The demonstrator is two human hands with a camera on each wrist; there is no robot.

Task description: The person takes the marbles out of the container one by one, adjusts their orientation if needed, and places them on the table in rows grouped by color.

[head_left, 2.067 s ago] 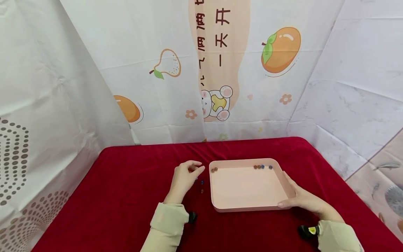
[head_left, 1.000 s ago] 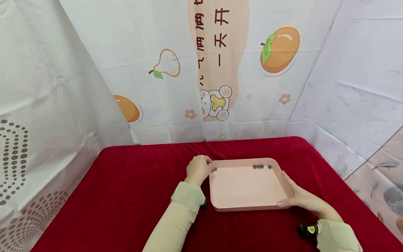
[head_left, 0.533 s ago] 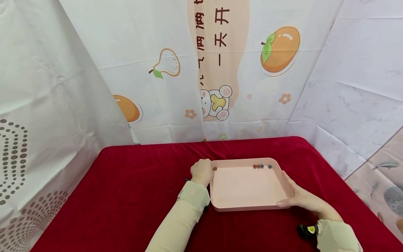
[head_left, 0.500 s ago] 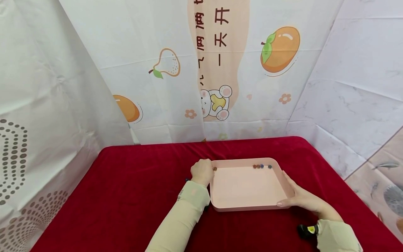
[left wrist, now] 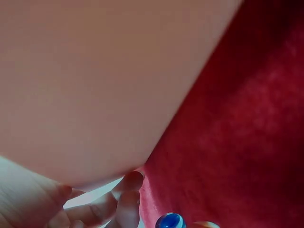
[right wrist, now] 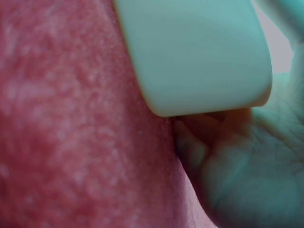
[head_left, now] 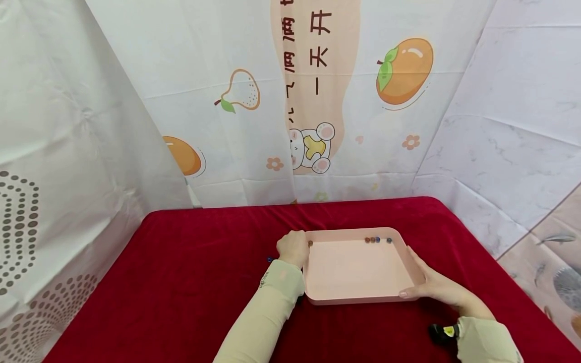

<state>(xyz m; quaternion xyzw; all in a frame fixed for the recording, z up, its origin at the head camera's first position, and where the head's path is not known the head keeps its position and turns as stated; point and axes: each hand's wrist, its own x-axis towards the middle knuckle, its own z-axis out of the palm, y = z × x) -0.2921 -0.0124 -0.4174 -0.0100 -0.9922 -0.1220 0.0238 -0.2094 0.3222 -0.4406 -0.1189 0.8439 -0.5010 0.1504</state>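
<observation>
A shallow pink tray lies on the red cloth. My left hand grips its left wall near the back corner; in the left wrist view the fingers bend around the tray wall. At the front right corner my right hand holds the tray, thumb at the front rim and fingers along the right side. Inside, a brown marble shows by the left hand. Brown marbles and blue marbles sit along the back wall.
A blue marble lies on the red cloth left of my left hand. In the left wrist view a blue marble has an orange-and-white one beside it. Printed curtains stand behind the table.
My left hand moved from above the marbles on the cloth rightward to the tray's left wall and took hold there. The right hand and tray stayed nearly still.
</observation>
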